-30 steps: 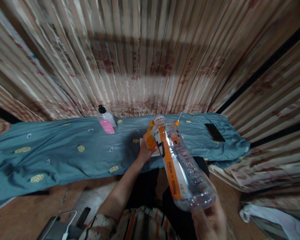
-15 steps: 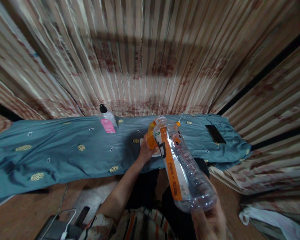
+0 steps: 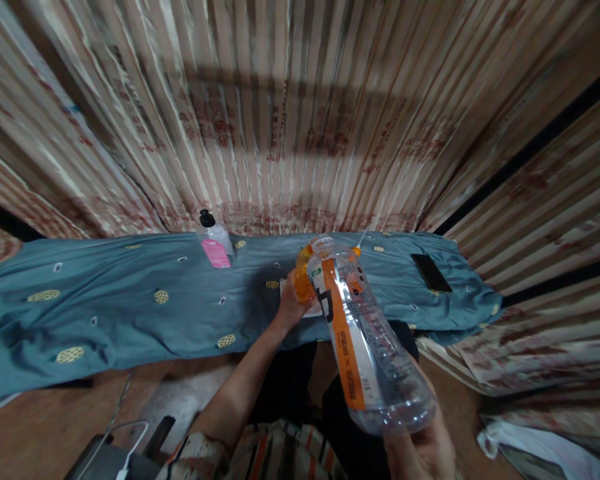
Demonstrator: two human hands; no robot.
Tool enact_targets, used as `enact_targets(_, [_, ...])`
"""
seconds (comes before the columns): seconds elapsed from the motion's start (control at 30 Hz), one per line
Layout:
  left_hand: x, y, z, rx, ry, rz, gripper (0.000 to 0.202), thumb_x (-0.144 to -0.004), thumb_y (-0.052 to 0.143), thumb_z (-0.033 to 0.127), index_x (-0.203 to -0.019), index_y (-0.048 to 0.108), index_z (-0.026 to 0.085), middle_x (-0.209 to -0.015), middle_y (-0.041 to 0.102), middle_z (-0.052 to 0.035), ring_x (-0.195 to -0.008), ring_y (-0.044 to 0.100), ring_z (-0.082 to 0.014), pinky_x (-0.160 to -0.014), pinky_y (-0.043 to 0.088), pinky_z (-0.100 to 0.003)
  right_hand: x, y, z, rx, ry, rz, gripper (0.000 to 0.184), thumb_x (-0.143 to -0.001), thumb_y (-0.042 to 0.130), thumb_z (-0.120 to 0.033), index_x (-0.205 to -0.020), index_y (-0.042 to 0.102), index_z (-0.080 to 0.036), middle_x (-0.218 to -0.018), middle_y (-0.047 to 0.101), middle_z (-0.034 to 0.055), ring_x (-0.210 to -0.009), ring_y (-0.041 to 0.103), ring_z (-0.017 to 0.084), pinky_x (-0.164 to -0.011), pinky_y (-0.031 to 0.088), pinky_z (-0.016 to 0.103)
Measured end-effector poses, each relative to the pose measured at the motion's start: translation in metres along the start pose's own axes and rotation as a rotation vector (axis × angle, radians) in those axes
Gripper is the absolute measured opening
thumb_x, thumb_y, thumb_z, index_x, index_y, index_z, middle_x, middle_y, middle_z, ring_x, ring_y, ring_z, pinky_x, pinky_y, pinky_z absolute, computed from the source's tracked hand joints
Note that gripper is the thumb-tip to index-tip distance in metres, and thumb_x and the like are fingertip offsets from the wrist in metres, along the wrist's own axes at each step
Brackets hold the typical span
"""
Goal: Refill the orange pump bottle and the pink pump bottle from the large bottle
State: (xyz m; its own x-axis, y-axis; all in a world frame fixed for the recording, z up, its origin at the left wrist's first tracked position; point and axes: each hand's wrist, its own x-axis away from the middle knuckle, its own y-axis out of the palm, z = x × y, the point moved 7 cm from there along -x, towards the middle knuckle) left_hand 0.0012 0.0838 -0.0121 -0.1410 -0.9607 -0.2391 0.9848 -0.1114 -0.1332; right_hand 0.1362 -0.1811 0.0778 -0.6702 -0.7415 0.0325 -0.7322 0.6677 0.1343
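A clear plastic bottle (image 3: pixel 375 347) with an orange and white label is tilted, its neck pointing away toward the cloth. My right hand (image 3: pixel 423 440) grips it near the base. Around a smaller container of orange-yellow colour (image 3: pixel 304 281), partly hidden behind the bottle's neck, my left hand (image 3: pixel 291 303) is closed. The bottle's mouth is over or against that container; whether they touch I cannot tell. Something white and flat (image 3: pixel 313 311) lies under the container. Just beyond the neck shows a small orange tip with a thin pale stem (image 3: pixel 358 250).
A blue-green cloth with pineapple prints (image 3: pixel 130 300) covers the narrow table. A pump bottle with a pink label (image 3: pixel 216 245) stands to the left, and a dark phone (image 3: pixel 431 273) lies at the right. Striped curtains (image 3: pixel 300 120) hang behind. A white cable (image 3: pixel 135 440) runs at lower left.
Both hands keep their hold, and the tilted bottle stays nearly where it was, its base end slightly lower in view. The camera view has shifted slightly.
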Motion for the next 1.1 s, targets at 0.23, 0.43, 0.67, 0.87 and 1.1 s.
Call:
enact_targets(0.23, [0.001,0.000,0.003,-0.007,0.013,-0.001,0.062,-0.071,0.085,0.026,-0.125,0.053,0.023,-0.127,0.069,-0.0115,-0.119,0.070,-0.0323,-0.101,0.058,-0.050,-0.001,-0.004,0.006,0.017,-0.015,-0.009,0.067,-0.086,0.082,-0.054,-0.145,0.064,-0.029,-0.157,0.061,0.0118,-0.144,0.057,0.036,-0.113,0.049,0.042])
enact_targets(0.43, [0.001,0.000,0.002,0.021,0.014,-0.009,0.062,-0.071,0.085,0.026,-0.124,0.053,0.024,-0.125,0.070,-0.0113,-0.117,0.070,-0.0323,-0.100,0.058,-0.050,-0.002,-0.005,0.007,0.023,-0.028,-0.016,0.068,-0.087,0.079,-0.059,-0.146,0.063,-0.029,-0.158,0.059,0.0121,-0.146,0.055,0.036,-0.115,0.046,0.045])
enact_targets(0.67, [0.000,0.001,-0.001,0.008,0.015,0.001,0.064,-0.071,0.086,0.026,-0.127,0.053,0.022,-0.127,0.069,-0.0132,-0.119,0.069,-0.0331,-0.102,0.058,-0.051,-0.002,-0.002,0.004,-0.004,-0.003,0.003,0.065,-0.085,0.083,-0.057,-0.143,0.066,-0.034,-0.156,0.062,0.0078,-0.144,0.057,0.032,-0.114,0.046,0.040])
enact_targets(0.87, [-0.001,0.002,-0.009,0.017,0.034,-0.004,0.064,-0.074,0.082,0.025,-0.130,0.052,0.024,-0.127,0.069,-0.0115,-0.116,0.070,-0.0314,-0.101,0.058,-0.050,-0.002,0.000,-0.001,0.022,-0.001,-0.007,0.070,-0.084,0.082,-0.059,-0.145,0.065,-0.030,-0.155,0.062,0.0111,-0.142,0.059,0.035,-0.112,0.049,0.041])
enact_targets(1.1, [-0.002,0.002,-0.009,-0.014,0.073,-0.010,0.069,-0.072,0.084,0.026,-0.132,0.050,0.022,-0.129,0.068,-0.0130,-0.117,0.069,-0.0318,-0.102,0.059,-0.050,-0.002,0.001,-0.002,0.013,0.007,-0.006,0.070,-0.085,0.082,-0.058,-0.146,0.064,-0.030,-0.156,0.062,0.0110,-0.143,0.059,0.034,-0.115,0.047,0.041])
